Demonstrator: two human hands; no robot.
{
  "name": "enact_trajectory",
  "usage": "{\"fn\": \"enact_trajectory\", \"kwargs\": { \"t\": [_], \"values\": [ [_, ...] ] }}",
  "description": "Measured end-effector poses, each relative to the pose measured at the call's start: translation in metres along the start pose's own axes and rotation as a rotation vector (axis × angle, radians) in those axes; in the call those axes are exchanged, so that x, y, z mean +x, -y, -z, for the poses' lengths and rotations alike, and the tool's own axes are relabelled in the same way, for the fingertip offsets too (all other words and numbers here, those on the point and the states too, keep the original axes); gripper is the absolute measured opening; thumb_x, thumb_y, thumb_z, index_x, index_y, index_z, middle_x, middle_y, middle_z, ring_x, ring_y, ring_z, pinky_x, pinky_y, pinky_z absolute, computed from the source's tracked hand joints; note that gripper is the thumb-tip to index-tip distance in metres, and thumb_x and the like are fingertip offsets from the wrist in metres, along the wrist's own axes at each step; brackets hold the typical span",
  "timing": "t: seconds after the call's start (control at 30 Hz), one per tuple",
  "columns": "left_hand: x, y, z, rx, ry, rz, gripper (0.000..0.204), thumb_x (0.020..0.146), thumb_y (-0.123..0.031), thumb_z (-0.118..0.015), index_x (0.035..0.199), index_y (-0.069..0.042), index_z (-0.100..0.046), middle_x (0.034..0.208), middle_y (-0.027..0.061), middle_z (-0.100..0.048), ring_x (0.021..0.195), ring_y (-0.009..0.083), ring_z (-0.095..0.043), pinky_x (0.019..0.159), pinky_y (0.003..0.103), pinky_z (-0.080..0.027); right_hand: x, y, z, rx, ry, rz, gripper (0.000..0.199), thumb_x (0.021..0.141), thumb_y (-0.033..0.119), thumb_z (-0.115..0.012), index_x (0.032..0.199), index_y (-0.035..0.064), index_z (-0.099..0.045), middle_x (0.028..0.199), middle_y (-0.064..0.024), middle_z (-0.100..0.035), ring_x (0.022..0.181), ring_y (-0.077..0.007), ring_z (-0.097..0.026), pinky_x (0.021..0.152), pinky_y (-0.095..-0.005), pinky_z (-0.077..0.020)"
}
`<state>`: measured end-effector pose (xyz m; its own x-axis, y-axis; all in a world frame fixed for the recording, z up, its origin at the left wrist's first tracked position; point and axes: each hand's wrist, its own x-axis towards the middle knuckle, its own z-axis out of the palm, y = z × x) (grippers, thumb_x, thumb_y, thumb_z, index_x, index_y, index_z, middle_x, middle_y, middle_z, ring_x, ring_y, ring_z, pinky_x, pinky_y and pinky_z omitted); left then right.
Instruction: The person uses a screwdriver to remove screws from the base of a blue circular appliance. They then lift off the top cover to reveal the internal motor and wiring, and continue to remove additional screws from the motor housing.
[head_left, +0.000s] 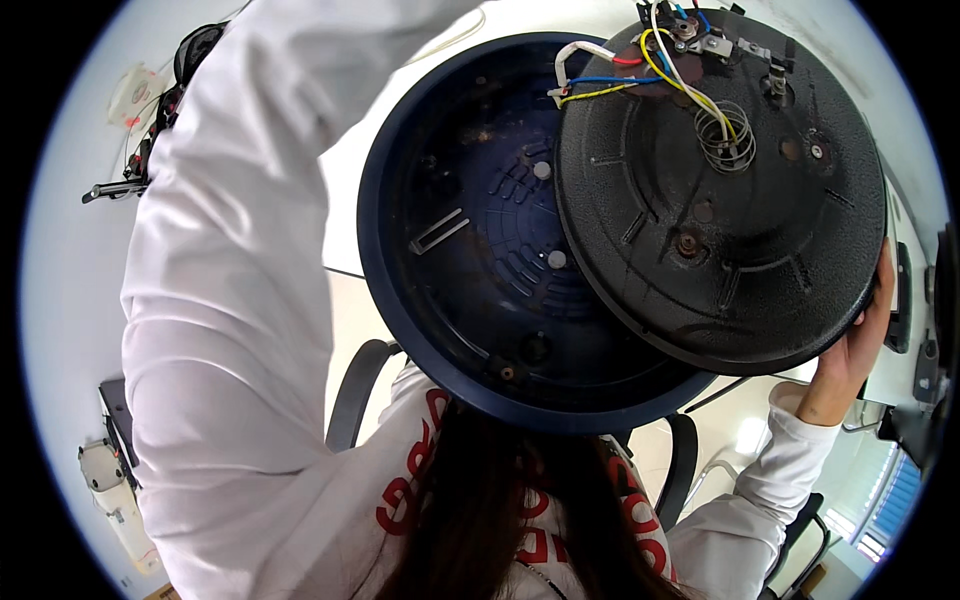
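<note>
My right hand (862, 335) grips the right rim of a round black metal shell (640, 190), its fingers partly behind the edge. The shell is tipped so its underside faces up, with a coil spring (724, 138) at the middle. White, yellow and blue wires (610, 80) run from the spring and the metal terminals (700, 42) near its top edge. Partly beneath the shell lies a wide dark-blue round plastic base (385, 250), open side up, with vent slots inside. My left arm (230, 230) reaches past the top of the picture, so its hand is out of sight.
A white table (345, 190) lies under the base. Chair arms (362, 390) stand either side of my body. Dark equipment (900, 300) is at the right, and a black bag (195, 50) with cables is at the far left.
</note>
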<state>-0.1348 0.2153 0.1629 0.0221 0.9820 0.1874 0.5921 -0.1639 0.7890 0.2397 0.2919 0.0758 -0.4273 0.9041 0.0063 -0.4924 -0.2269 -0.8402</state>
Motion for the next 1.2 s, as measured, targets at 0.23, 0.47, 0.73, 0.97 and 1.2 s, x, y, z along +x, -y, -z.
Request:
{"fn": "enact_trajectory", "kwargs": {
  "t": [0.23, 0.47, 0.73, 0.97, 1.2],
  "values": [
    [-0.132, -0.031, -0.027, -0.398, -0.25, 0.201, 0.025, 0.09, -0.022, -0.059, 0.099, 0.001, -0.059, 0.092, 0.0065, -0.063, 0.086, 0.0134, -0.06, 0.079, 0.023, -0.048, -0.008, 0.007, -0.012, -0.08, -0.072, 0.084, 0.029, 0.096, 0.013, -0.047, 0.121, 0.0025, -0.058, 0.118, -0.0121, -0.062, 0.091, -0.0168, -0.066, 0.079, -0.0274, -0.0561],
    [-0.204, -0.059, -0.11, -0.966, -0.287, 0.758, 0.024, 0.092, -0.023, -0.053, 0.104, -0.003, -0.058, 0.103, 0.0073, -0.058, 0.1, 0.0174, -0.055, 0.09, 0.029, -0.044, -0.007, 0.016, 0.008, 0.172, 0.382, -0.093, 0.032, 0.097, 0.015, -0.045, 0.125, 0.003, -0.054, 0.126, -0.0143, -0.056, 0.115, -0.0247, -0.056, 0.101, -0.0379, -0.0454],
    [-0.192, -0.046, -0.121, -1.053, -0.313, 0.922, 0.034, 0.094, -0.022, -0.047, 0.119, 0.002, -0.047, 0.114, 0.0105, -0.054, 0.11, 0.0183, -0.048, 0.1, 0.029, -0.036, 0.001, 0.011, 0.005, 0.132, 0.06, -0.142, 0.034, 0.095, 0.012, -0.049, 0.128, 0.0041, -0.051, 0.134, -0.014, -0.048, 0.122, -0.0245, -0.05, 0.1, -0.0357, -0.0457],
    [-0.19, -0.022, -0.123, -1.054, -0.261, 0.925, 0.026, 0.097, -0.023, -0.042, 0.105, -0.002, -0.055, 0.104, 0.0074, -0.057, 0.097, 0.0159, -0.054, 0.092, 0.029, -0.043, -0.008, 0.011, -0.01, 0.072, 0.289, -0.109, 0.027, 0.092, 0.016, -0.056, 0.114, 0.0001, -0.06, 0.114, -0.0125, -0.063, 0.104, -0.0225, -0.062, 0.093, -0.0349, -0.05],
    [-0.188, -0.014, -0.127, -1.084, -0.244, 0.909, 0.027, 0.1, -0.028, -0.039, 0.097, -0.007, -0.057, 0.094, 0.0045, -0.058, 0.09, 0.0139, -0.054, 0.088, 0.03, -0.045, -0.005, 0.007, -0.016, 0.055, 0.059, -0.203, 0.028, 0.091, 0.019, -0.057, 0.112, 0.0014, -0.061, 0.109, -0.0119, -0.065, 0.097, -0.0212, -0.064, 0.083, -0.0323, -0.0528]
  ]
}}
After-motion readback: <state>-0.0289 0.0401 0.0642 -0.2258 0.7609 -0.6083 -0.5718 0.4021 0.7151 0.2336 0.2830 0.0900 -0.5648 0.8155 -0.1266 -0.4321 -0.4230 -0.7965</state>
